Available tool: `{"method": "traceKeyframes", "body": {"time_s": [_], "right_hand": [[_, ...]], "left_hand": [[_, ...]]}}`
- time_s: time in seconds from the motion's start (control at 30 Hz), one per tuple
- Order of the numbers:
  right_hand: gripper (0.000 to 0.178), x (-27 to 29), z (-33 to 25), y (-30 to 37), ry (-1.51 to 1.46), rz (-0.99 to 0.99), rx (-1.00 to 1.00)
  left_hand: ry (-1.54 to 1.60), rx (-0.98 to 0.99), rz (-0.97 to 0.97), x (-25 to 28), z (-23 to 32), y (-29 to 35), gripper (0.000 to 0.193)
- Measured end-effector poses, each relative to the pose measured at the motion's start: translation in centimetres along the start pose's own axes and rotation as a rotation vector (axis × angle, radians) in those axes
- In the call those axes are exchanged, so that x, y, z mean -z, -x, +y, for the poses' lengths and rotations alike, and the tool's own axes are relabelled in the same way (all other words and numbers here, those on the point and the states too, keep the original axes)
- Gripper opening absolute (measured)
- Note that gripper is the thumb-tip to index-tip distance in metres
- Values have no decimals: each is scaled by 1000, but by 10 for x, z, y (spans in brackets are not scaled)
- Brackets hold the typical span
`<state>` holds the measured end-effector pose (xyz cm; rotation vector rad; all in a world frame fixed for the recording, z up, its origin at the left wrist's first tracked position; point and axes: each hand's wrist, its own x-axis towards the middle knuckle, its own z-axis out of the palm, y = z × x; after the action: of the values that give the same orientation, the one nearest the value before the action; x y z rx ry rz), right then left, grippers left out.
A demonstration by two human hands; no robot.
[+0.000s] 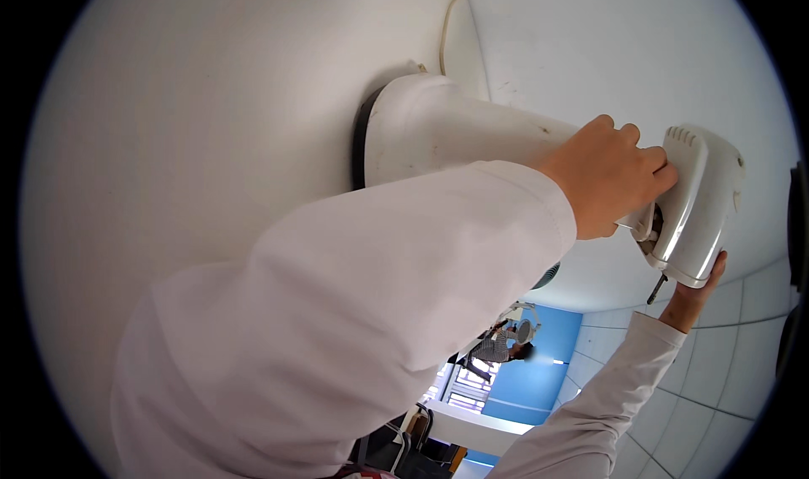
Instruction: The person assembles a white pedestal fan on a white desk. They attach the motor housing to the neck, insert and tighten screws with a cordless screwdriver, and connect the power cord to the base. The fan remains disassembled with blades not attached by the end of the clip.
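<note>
A white wall fan without blades or grille spreads across the upper right, its broad base (413, 125) backed by a dark rim against the wall. My left hand (611, 176) reaches over the arm of the fan, fingers bent around the joint beside the motor housing. The glossy white motor housing (704, 205) has vent slots at one end, and a thin metal shaft (657, 289) sticks out of it. From below, my right hand (704, 285) holds the housing's lower end; most of its fingers are hidden behind it. White sleeves cover both my forearms.
A thin cable (447, 28) runs along the wall from near the base. Large pale tiles (708, 353) fill the lower right. Beyond my arms, a person in striped clothing (497, 347) appears sideways near a blue wall (527, 365), with dark chairs (388, 445) below.
</note>
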<state>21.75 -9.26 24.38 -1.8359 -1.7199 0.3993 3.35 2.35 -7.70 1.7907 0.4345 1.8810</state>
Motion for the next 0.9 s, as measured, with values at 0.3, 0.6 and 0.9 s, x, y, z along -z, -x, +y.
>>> {"method": "traceKeyframes", "body": {"time_s": [0.3,0.6,0.9], "right_hand": [[54,-12,-1,-10,91,169,-14],[45,-46,-10,-6,70,274,-8],[45,-30,8,17,-124,73,5]], "left_hand": [[-77,23,-23,-6,3,-1,54],[-99,34,-36,-2,6,1,53],[-8,20,-18,5,4,-1,55]]}}
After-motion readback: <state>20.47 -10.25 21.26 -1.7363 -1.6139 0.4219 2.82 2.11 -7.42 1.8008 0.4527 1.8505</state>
